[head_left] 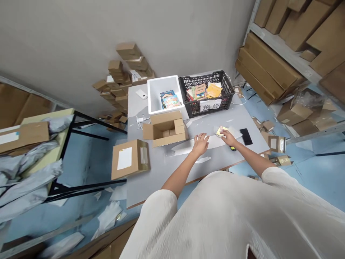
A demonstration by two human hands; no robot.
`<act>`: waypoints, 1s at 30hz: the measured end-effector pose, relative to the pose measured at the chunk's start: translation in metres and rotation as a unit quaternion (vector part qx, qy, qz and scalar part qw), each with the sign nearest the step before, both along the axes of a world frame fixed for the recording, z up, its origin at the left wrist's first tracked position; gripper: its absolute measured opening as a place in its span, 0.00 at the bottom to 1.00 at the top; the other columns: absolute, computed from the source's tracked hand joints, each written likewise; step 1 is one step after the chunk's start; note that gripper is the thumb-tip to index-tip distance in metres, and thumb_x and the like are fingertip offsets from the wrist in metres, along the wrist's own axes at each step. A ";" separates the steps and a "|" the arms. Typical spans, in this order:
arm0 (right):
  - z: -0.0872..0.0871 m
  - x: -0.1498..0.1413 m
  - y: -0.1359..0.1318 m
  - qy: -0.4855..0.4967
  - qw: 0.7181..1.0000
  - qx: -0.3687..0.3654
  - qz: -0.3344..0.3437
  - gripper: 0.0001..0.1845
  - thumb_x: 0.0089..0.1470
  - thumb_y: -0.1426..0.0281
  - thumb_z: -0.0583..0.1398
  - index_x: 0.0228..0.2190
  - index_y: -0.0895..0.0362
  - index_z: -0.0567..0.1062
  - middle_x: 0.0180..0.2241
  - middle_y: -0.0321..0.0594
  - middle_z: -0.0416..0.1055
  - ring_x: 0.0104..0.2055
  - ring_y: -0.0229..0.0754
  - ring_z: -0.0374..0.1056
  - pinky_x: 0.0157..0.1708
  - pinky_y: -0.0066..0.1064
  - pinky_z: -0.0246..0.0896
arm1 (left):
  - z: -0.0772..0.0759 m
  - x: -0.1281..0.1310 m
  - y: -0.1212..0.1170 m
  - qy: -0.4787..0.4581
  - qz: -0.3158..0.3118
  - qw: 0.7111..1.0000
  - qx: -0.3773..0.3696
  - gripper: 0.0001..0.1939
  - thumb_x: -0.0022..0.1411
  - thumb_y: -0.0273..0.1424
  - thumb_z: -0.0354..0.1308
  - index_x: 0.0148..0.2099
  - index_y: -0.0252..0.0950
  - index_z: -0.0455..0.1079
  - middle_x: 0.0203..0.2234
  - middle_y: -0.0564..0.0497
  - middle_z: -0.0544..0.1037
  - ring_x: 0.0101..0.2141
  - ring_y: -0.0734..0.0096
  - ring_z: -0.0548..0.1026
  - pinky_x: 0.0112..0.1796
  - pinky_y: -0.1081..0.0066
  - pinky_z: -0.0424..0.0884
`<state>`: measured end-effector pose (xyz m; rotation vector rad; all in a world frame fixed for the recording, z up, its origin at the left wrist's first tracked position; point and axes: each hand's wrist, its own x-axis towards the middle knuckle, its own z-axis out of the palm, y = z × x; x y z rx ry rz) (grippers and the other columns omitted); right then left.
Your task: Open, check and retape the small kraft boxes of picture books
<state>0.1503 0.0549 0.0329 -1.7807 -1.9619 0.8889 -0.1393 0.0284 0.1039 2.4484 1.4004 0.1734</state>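
Observation:
My left hand (201, 144) lies on the grey table (156, 180), palm down and fingers apart, with nothing in it. Just behind it stands an open cardboard box (169, 129) with its flaps up and smaller brown pieces inside. Towards the right of the table, my right hand (228, 139) is closed on a small flat yellow item (221, 131), which seems to lie in clear plastic. What the item is cannot be made out. A black phone (246, 136) rests beside that hand, and a small black-and-yellow object (232, 148) is partly under the wrist.
At the table's back are a white foam box (151, 97) and a black plastic crate (208, 110), both holding colourful packets. A closed carton (129, 160) overhangs the left edge. Another table (60, 154) with grey parcels stands left. Shelves of long cartons (266, 68) stand right.

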 end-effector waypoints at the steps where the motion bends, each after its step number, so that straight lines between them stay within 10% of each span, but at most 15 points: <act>1: -0.002 0.010 -0.002 0.006 1.000 -0.002 -0.007 0.27 0.67 0.64 0.59 0.64 0.53 0.78 0.70 0.51 0.66 0.71 0.53 0.65 0.71 0.49 0.62 | -0.002 0.010 0.000 0.003 -0.004 1.000 -0.005 0.27 0.74 0.28 0.51 0.72 0.41 0.68 0.73 0.37 0.66 0.73 0.47 0.60 0.71 0.40 0.54; 15: -0.039 0.102 -0.022 -0.092 0.989 -0.114 0.015 0.32 0.67 0.54 0.62 0.68 0.45 0.75 0.77 0.46 0.58 0.77 0.68 0.53 0.71 0.63 0.56 | -0.053 0.120 0.007 0.036 0.003 0.994 -0.100 0.30 0.73 0.30 0.55 0.74 0.42 0.65 0.75 0.37 0.63 0.73 0.46 0.60 0.68 0.43 0.59; 30: -0.056 0.134 -0.024 -0.076 0.984 -0.139 0.084 0.35 0.69 0.52 0.61 0.72 0.50 0.70 0.79 0.51 0.53 0.81 0.62 0.47 0.76 0.59 0.47 | -0.073 0.173 0.014 0.046 0.060 0.984 -0.159 0.31 0.73 0.33 0.55 0.75 0.41 0.63 0.76 0.35 0.61 0.74 0.42 0.59 0.67 0.42 0.61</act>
